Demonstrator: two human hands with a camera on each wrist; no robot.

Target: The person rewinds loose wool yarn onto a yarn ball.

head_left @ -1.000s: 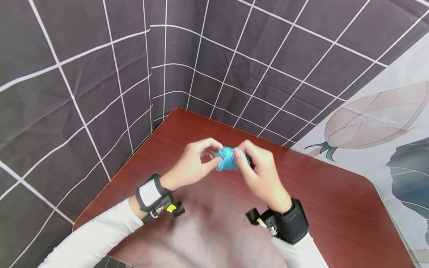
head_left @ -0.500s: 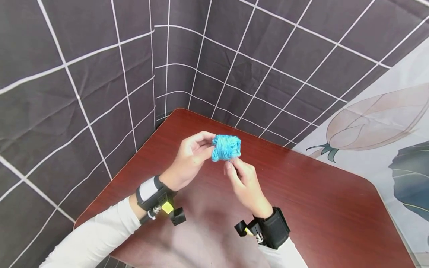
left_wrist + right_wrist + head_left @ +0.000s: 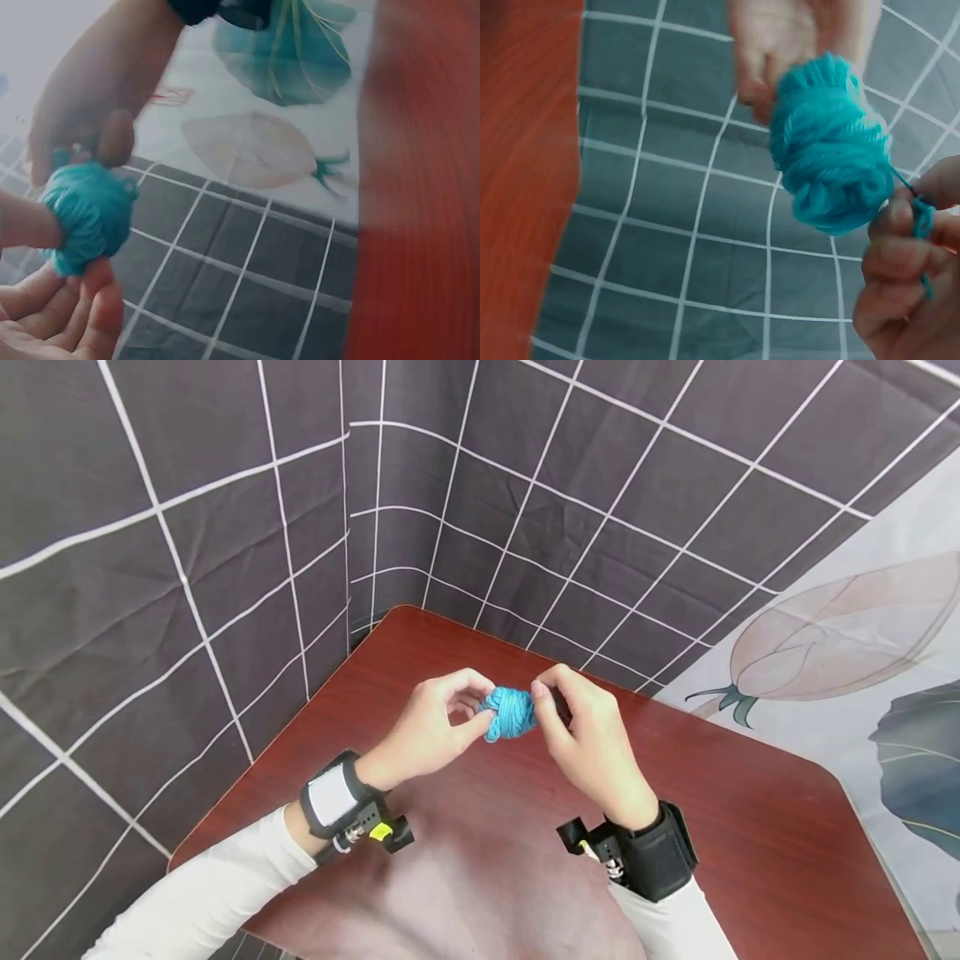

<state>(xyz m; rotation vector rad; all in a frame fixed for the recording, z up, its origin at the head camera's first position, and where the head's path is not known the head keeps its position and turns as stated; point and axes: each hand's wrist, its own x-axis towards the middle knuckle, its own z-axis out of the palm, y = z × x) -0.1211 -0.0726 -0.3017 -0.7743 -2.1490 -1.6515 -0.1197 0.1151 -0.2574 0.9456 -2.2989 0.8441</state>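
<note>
A small ball of blue yarn is held above the table in the head view. My left hand grips its left end between thumb and fingers; the left wrist view shows thumb and fingertips pressed against the wound yarn. Beside the ball's right end is my right hand, fingers curled. In the right wrist view, a thin yarn strand runs from the ball to this hand, which pinches it between thumb and fingers, with a short loose tail hanging below. The ball's windings look thick and bunched.
The reddish-brown table spreads beneath both hands. Dark cloth with a white grid hangs behind and at the left. A pale cloth with a plant print stands at the right. Each wrist wears a black strap with a small camera.
Half a second ago my right hand was below the ball, nearer me; now it is back at the ball's right side. The left hand and ball dipped slightly, and the ball's tilt changed.
</note>
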